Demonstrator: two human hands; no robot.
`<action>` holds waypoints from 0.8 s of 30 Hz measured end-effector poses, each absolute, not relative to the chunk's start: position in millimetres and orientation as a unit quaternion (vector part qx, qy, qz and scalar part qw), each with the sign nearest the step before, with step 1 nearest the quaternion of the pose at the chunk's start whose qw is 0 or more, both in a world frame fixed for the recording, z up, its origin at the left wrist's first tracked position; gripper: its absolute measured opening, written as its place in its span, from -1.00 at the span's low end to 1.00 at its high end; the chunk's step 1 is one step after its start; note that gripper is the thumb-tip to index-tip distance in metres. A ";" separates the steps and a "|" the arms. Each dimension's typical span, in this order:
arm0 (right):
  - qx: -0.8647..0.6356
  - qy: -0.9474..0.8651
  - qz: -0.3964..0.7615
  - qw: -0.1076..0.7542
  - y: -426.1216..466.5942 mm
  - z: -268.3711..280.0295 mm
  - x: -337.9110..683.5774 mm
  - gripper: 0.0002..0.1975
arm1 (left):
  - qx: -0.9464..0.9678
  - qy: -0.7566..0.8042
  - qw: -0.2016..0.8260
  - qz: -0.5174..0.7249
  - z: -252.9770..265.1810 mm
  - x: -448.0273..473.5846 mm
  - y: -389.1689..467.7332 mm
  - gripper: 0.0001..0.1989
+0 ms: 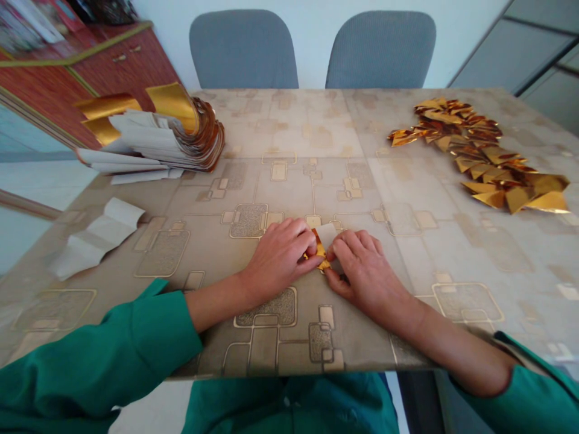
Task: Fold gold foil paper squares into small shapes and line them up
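A small piece of gold foil paper (321,246), partly folded, lies between my two hands near the middle of the table. Its pale backing shows at the top, and much of it is hidden by fingers. My left hand (287,252) pinches its left side with curled fingers. On the opposite side my right hand (359,262) grips the edge between thumb and bent fingers. Both hands rest low, close to the tabletop. To the right stretches a row of folded gold paper pieces (491,157). A thick stack of gold-and-white paper sheets (158,135) lies at the far left.
A creased pale sheet (102,235) lies on the left of the patterned tablecloth (289,187). Two grey chairs (244,51) stand behind the far edge. A reddish wooden cabinet (122,66) is beyond the left corner.
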State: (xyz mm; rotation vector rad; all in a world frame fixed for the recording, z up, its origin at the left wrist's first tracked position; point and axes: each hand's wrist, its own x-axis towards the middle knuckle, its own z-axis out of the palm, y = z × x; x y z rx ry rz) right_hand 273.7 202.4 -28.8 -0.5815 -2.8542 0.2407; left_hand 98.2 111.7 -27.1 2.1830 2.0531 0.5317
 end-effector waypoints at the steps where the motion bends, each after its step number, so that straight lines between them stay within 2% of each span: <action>1: -0.198 -0.971 0.079 0.110 202.3 -29.8 273.7 -0.92 | 0.715 0.674 0.053 0.179 -26.9 97.4 111.4 -0.75; 8: -0.200 -0.968 0.091 0.119 204.1 -32.8 274.0 -0.92 | 0.714 0.671 0.056 0.192 -23.8 87.5 106.9 -0.77; 13: -0.195 -0.967 0.085 0.138 205.3 -34.3 273.8 -0.90 | 0.783 0.598 -0.071 0.157 -22.0 92.3 101.4 -0.85; 16: -0.193 -0.967 0.077 0.146 205.4 -35.7 273.4 -0.91 | 0.842 0.503 -0.137 0.140 -20.7 96.8 94.5 -0.78; 24: -0.199 -0.969 0.078 0.126 205.2 -34.7 273.0 -0.90 | 0.864 0.482 -0.120 0.076 -19.7 82.3 82.4 -0.70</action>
